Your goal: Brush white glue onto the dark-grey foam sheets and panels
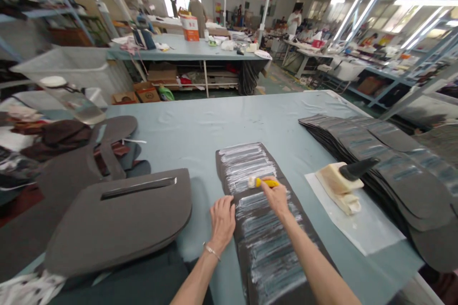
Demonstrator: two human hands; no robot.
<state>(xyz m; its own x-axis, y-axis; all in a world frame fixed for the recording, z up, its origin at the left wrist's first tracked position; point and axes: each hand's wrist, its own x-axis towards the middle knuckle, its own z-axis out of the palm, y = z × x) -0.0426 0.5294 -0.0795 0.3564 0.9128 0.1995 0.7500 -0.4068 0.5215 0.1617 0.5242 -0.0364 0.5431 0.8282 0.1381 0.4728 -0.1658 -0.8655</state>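
In my right hand (pixel 276 197) is a small brush with a yellow handle (pixel 269 182). Its whitish bristles touch a dark grey foam panel (pixel 263 202) in front of me. White glue-like streaks run across the panel in bands. My left hand (pixel 222 221), wearing a bracelet, lies flat with fingers stretched at the panel's left edge. To the right, a cream-coloured glue-crusted container (pixel 336 183) with a black spout-like part (pixel 359 168) rests on a white sheet (pixel 372 233).
Several streaked dark panels (pixel 390 162) are stacked on the table's right. Plain grey cut pieces (pixel 139 214), one with a slot, lie at left beside a clear jar (pixel 73 100) and cloth. Behind stands another table (pixel 171 44) with an orange-and-white box (pixel 189 27). People are in the background.
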